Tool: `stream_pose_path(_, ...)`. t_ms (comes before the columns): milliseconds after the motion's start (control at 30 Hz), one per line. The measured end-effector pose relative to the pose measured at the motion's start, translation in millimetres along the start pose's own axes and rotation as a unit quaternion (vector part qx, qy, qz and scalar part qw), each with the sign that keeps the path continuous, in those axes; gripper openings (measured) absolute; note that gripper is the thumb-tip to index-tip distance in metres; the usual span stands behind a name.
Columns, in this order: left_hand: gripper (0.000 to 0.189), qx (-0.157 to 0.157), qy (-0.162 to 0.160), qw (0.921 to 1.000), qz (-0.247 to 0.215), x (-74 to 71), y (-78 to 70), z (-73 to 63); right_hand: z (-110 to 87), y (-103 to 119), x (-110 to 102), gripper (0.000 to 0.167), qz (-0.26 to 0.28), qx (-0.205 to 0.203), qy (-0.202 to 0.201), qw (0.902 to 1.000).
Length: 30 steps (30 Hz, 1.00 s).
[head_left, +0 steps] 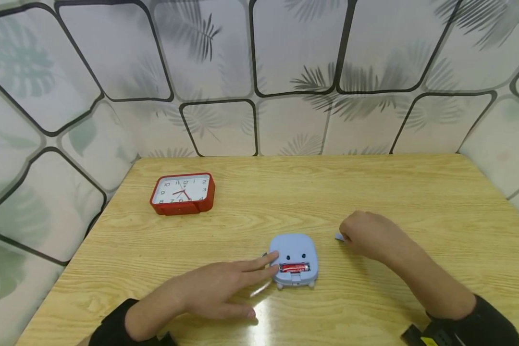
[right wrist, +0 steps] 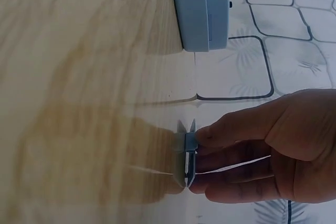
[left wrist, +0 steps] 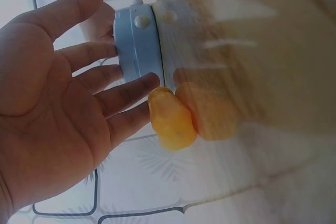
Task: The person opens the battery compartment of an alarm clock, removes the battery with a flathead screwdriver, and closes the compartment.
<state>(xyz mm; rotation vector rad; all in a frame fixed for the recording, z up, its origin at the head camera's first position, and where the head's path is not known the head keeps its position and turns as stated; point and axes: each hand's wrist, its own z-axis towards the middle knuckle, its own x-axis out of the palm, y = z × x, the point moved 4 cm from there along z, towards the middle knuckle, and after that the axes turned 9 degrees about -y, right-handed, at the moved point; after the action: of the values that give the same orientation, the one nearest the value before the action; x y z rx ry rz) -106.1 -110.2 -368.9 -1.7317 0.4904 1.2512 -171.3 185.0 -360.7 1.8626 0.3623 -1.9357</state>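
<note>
A light-blue clock (head_left: 293, 242) with small round feet lies back side up on the table. Its battery compartment is uncovered, with a red battery (head_left: 294, 268) inside. My left hand (head_left: 218, 288) rests its outstretched fingertips on the clock's left edge, thumb held apart. In the left wrist view, a rounded orange-yellow thing (left wrist: 172, 121) overlaps the lower fingertips. To the right of the clock, my right hand (head_left: 369, 235) pinches a small light-blue cover piece (right wrist: 189, 153) between thumb and fingers, close against the tabletop. Most of that piece is hidden by the hand in the head view.
A red alarm clock (head_left: 183, 192) with a white dial stands at the back left of the wooden table (head_left: 350, 187). Leaf-patterned curtain or wall covering (head_left: 294, 48) rises behind the table and along its sides.
</note>
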Motion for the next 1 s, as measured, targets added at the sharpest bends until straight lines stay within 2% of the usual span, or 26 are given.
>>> stream_pose_path(267, 0.076, 0.005, -0.011, 0.9999, 0.005, -1.0, -0.5, 1.7, -0.2, -2, 3, 0.034, 0.004, 0.010, 0.019, 0.9998)
stream_pose_path(433, 0.069, 0.002, -0.047, 0.9985, 0.030, -5.0, -1.4, 1.9, -0.4, -2, 2, 0.033, -0.004, 0.009, 0.018, 0.9998)
stream_pose_path(567, 0.063, -0.047, -0.087, 0.9941, 0.045, -10.9, 0.2, 2.4, -0.4, -2, 1, 0.032, -0.008, 0.007, 0.015, 0.9998)
stream_pose_path(733, 0.049, -0.121, -0.126, 0.9821, 0.069, -16.8, 7.2, 1.6, -0.9, -2, 1, 0.026, -0.007, 0.010, 0.026, 0.9996)
stream_pose_path(867, 0.034, -0.162, -0.107, 0.9785, 0.069, -14.5, 13.6, -0.6, -1.0, -2, 2, 0.020, -0.006, 0.017, 0.039, 0.9991)
stream_pose_path(1000, 0.022, -0.175, -0.092, 0.9791, 0.048, -10.7, 18.6, -2.8, -0.7, -2, 2, 0.018, -0.006, 0.024, 0.047, 0.9986)
